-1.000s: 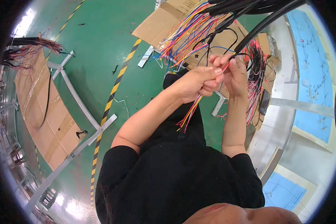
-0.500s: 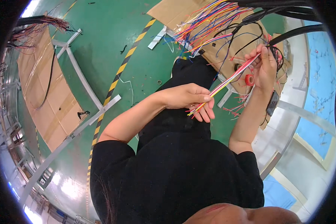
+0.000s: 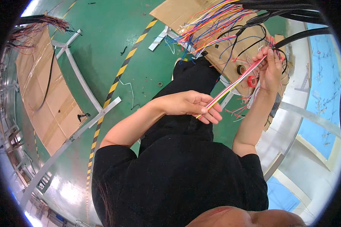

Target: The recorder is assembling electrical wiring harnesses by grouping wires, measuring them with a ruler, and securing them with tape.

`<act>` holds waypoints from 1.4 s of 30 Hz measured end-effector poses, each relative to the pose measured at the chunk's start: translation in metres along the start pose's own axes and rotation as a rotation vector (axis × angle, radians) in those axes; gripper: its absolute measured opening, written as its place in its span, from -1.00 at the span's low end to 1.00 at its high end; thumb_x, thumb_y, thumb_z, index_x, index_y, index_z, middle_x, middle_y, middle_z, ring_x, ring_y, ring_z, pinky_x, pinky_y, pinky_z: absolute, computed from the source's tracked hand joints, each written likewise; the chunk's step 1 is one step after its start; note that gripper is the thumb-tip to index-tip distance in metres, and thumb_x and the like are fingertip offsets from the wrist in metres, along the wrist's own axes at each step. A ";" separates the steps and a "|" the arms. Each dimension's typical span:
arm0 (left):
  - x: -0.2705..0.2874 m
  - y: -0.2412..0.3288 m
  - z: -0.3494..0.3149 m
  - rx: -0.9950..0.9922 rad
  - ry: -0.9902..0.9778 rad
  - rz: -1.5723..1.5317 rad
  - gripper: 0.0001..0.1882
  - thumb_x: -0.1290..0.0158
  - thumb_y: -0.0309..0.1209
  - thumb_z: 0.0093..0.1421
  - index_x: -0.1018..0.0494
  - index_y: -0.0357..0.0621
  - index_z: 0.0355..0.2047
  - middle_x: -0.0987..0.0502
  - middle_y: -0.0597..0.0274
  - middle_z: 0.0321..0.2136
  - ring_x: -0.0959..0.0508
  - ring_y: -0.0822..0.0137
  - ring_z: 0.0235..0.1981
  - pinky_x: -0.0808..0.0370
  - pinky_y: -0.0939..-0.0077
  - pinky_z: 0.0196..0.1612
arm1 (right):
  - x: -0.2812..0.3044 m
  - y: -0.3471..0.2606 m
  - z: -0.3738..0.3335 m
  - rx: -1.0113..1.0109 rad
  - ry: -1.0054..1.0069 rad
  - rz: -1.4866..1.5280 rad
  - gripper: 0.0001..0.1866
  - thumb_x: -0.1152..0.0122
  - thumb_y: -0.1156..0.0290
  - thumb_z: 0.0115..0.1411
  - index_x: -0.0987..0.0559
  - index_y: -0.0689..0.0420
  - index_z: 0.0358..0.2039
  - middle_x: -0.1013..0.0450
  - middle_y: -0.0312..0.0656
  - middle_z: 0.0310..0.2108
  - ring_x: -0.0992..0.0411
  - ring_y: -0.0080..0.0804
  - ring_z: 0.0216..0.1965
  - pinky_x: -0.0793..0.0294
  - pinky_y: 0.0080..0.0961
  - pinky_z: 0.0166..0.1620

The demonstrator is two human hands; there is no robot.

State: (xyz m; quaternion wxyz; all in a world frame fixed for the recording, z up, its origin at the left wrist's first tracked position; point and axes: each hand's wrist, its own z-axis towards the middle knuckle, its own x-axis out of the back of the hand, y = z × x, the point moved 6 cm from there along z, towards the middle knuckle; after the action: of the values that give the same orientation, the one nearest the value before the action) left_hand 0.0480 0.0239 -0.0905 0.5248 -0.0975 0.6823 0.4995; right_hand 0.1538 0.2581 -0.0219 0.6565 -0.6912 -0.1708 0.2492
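Note:
A thin bundle of wires (image 3: pixel 231 87), red, white, yellow and dark strands, slants between my two hands. My right hand (image 3: pixel 269 70), higher up and to the right, pinches the bundle near its upper end. Around its lower end is my left hand (image 3: pixel 193 104), thumb against the strands and fingers stretched loosely beneath them. Just left of my right wrist lies a red tape roll (image 3: pixel 252 81), with a dark tape roll (image 3: pixel 241 69) above it. Black cables (image 3: pixel 280 5) run past beyond my right hand, fanning out into many loose coloured wires (image 3: pixel 212 24).
Cardboard (image 3: pixel 223 53) lies under the wires on a metal-framed stand. At the left, another cardboard sheet (image 3: pixel 45 94) carries a black cable and a second frayed wire bunch (image 3: pixel 45 26). Yellow-black floor tape (image 3: pixel 119 77) crosses the green floor. A blue board (image 3: pixel 324 90) stands at right.
The bundle's lower tips now sit close at my left fingers instead of sticking out past them. My left fingers have spread a little. The right hand has dropped slightly.

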 end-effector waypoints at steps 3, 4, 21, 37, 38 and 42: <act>-0.002 0.000 -0.001 -0.029 -0.003 0.036 -0.53 0.10 -0.41 0.31 -0.15 -0.33 0.19 -0.42 -0.06 0.04 -0.44 0.19 0.09 -0.39 0.35 0.12 | 0.001 0.000 0.000 0.003 -0.011 -0.002 -0.75 0.06 0.27 0.35 -0.44 0.18 -0.34 -0.49 -0.17 -0.47 -0.56 -0.31 -0.41 -0.57 -0.51 -0.32; -0.002 -0.001 -0.001 -0.037 -0.007 0.028 -0.49 0.09 -0.43 0.30 -0.11 -0.32 0.22 -0.41 -0.05 0.05 -0.42 0.20 0.11 -0.37 0.36 0.14 | 0.001 0.000 0.000 0.008 -0.023 0.002 -0.75 0.07 0.27 0.35 -0.44 0.19 -0.34 -0.49 -0.17 -0.46 -0.56 -0.31 -0.41 -0.57 -0.51 -0.32; 0.008 -0.006 0.000 -0.076 -0.007 -0.054 -0.40 0.05 -0.54 0.22 -0.04 -0.32 0.25 -0.33 -0.09 0.12 -0.38 0.14 0.15 -0.31 0.31 0.20 | -0.011 -0.010 -0.002 -0.026 0.017 -0.211 -0.73 0.10 0.39 0.34 -0.40 0.30 -0.06 -0.51 -0.13 -0.37 -0.55 -0.32 -0.32 -0.59 -0.47 -0.20; 0.017 -0.008 -0.004 -0.044 0.096 -0.288 -0.46 0.16 -0.23 0.35 -0.13 -0.39 0.19 -0.41 -0.16 0.02 -0.45 0.10 0.07 -0.40 0.31 0.13 | -0.020 -0.013 -0.002 -0.050 -0.046 -0.227 -0.71 0.13 0.43 0.34 -0.34 0.34 0.00 -0.50 -0.08 -0.33 -0.55 -0.29 -0.27 -0.59 -0.49 -0.17; 0.017 -0.008 -0.004 -0.044 0.095 -0.288 -0.46 0.16 -0.23 0.35 -0.13 -0.39 0.19 -0.41 -0.16 0.02 -0.45 0.10 0.07 -0.40 0.31 0.13 | -0.021 -0.013 -0.002 -0.050 -0.046 -0.228 -0.71 0.13 0.43 0.34 -0.34 0.34 0.00 -0.50 -0.08 -0.33 -0.55 -0.29 -0.27 -0.59 -0.49 -0.17; 0.016 -0.012 -0.005 0.000 0.086 -0.132 -0.53 0.20 -0.25 0.37 -0.22 -0.42 0.11 -0.47 -0.16 -0.05 -0.51 0.11 0.00 -0.46 0.32 0.07 | -0.021 -0.014 -0.001 -0.053 -0.037 -0.242 -0.71 0.12 0.42 0.34 -0.35 0.32 -0.01 -0.50 -0.09 -0.34 -0.55 -0.30 -0.27 -0.58 -0.50 -0.18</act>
State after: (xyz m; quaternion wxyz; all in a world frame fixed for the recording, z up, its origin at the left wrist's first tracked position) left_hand 0.0463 0.0208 -0.1113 0.5267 -0.1637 0.6963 0.4593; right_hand 0.1390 0.2464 -0.0054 0.6599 -0.6782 -0.2714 0.1761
